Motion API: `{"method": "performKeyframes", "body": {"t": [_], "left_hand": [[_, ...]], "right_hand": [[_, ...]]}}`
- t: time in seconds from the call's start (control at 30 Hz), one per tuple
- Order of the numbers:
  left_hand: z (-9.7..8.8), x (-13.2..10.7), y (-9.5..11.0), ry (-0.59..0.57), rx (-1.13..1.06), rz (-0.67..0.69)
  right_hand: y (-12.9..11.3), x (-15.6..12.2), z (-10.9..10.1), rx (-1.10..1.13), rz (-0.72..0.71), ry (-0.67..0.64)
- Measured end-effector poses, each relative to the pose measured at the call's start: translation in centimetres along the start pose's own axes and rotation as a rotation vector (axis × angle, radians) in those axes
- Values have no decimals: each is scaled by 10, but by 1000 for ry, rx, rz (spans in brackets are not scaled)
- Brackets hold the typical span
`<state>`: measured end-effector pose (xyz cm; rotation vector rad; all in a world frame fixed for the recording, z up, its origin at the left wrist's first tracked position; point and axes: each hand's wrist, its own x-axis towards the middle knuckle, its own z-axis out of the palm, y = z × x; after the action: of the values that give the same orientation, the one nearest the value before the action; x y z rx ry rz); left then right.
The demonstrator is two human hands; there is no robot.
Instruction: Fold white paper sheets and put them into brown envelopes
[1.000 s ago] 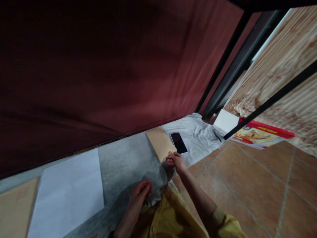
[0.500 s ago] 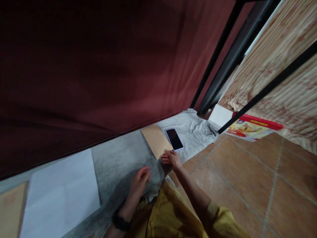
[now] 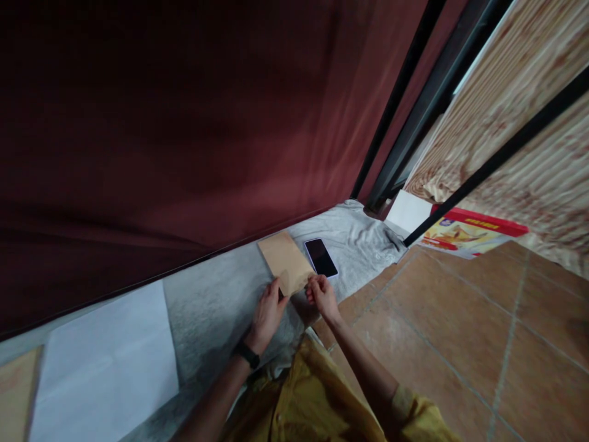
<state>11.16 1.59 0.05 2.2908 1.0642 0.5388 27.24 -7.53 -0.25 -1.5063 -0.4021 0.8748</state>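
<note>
A flat tan kraft paper piece [image 3: 283,258], which looks like an envelope or paper bag, lies on the grey cloth, its near edge slightly raised and curved. My left hand [image 3: 267,310], with a dark watch on its wrist, grips the near left edge, thumb over the top and fingers partly hidden beneath. At the near right corner, my right hand [image 3: 323,296] pinches the paper with curled fingers. Just beyond the right hand lies a dark-screened phone [image 3: 321,258] with a pale lilac edge, close to the paper's right side.
Grey cloth [image 3: 209,307] covers the narrow surface. A large white sheet [image 3: 108,362] lies at left, beside a tan board-like piece [image 3: 17,393]. A dark red curtain [image 3: 184,153] hangs behind. Black poles [image 3: 497,153], a colourful box [image 3: 473,233] and a tiled floor [image 3: 442,331] are at right.
My left hand has moved forward from beside the paper and taken hold of its near left edge. My right hand stays at the near right corner, its fingers now more curled.
</note>
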Motion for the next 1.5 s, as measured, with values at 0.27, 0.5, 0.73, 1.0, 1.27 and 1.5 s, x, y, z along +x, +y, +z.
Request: {"method": "performKeyframes", "body": {"t": [0.27, 0.5, 0.73, 1.0, 1.27, 1.5], "left_hand": [[-8, 0, 17, -56, 250, 84], [-13, -1, 28, -120, 333, 18], [-13, 0, 32, -135, 349, 6], [-12, -36, 6, -16, 160, 61], [-17, -114, -26, 18, 165, 35], [-30, -131, -36, 24, 159, 73]], "right_hand": [[6, 4, -9, -340, -176, 57], [14, 1, -14, -363, -196, 25], [15, 2, -14, -399, -173, 42], [14, -25, -13, -350, -242, 62], [33, -73, 7, -445, -412, -176], [25, -69, 26, -572, -640, -253]]}}
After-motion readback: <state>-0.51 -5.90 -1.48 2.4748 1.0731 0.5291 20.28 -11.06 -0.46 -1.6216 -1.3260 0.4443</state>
